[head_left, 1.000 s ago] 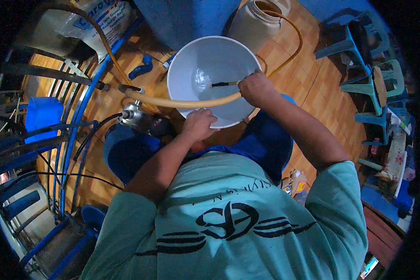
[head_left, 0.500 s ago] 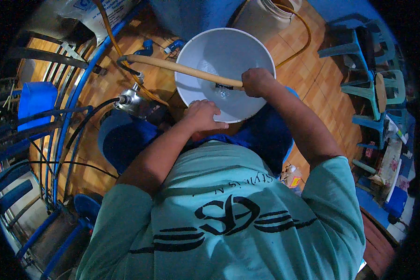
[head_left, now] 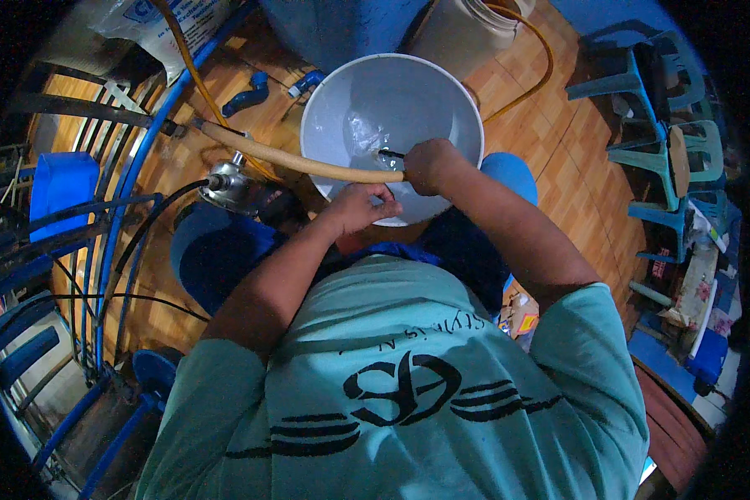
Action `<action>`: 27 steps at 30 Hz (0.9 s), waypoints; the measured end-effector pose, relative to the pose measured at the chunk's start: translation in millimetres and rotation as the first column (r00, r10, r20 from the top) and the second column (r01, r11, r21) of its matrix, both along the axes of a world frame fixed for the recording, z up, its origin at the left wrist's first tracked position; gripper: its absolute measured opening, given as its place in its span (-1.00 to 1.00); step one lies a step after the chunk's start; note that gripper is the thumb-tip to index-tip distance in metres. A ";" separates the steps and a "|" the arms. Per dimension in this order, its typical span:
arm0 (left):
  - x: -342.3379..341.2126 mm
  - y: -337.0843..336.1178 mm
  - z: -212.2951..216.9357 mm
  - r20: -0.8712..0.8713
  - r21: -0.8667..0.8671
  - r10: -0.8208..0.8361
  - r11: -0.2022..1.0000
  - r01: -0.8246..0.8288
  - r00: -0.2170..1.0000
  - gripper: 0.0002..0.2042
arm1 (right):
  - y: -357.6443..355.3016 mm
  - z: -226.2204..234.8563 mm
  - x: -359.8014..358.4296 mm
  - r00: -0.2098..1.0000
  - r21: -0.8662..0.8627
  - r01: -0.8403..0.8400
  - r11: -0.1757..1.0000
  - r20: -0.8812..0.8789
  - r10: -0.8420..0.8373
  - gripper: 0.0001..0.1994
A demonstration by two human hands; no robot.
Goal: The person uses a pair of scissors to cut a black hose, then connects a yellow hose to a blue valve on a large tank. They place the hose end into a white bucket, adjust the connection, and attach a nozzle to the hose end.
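A large white tub (head_left: 437,92) stands between my knees, its inside shiny as if wet around the bottom. My right hand (head_left: 432,167), closed round the end of a tan, thick-sleeved hose (head_left: 300,161), is over the tub. From that fist a short dark tip (head_left: 390,153) points into the tub. The hose runs left across the near rim and beyond it. My left hand (head_left: 362,208) is closed on the tub's near rim, with its fingertips bent over the edge.
Left of the tub sits a silver metal fitting (head_left: 232,179) with a black cable. Blue pipe elbows (head_left: 246,96) lie on the tiled floor. A blue drum (head_left: 333,29) and a translucent container (head_left: 467,37) stand behind; stools (head_left: 662,167) line the right, blue metal racks the left.
My right hand has moved left and slightly nearer, bringing the hose end lower over the tub. The tub has shifted a little left. My left hand's fingers have curled in.
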State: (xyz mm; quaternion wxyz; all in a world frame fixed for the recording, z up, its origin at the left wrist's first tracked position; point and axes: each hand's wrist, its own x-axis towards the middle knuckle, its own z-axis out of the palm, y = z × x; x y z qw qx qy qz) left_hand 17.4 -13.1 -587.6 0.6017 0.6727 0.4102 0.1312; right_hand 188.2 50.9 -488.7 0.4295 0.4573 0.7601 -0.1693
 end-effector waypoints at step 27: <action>5.9 -7.0 23.0 0.072 -0.132 0.197 0.973 -0.187 0.978 -0.53 | -11.6 -16.3 -5.0 0.987 -0.082 -0.092 0.992 -0.142 0.080 -0.68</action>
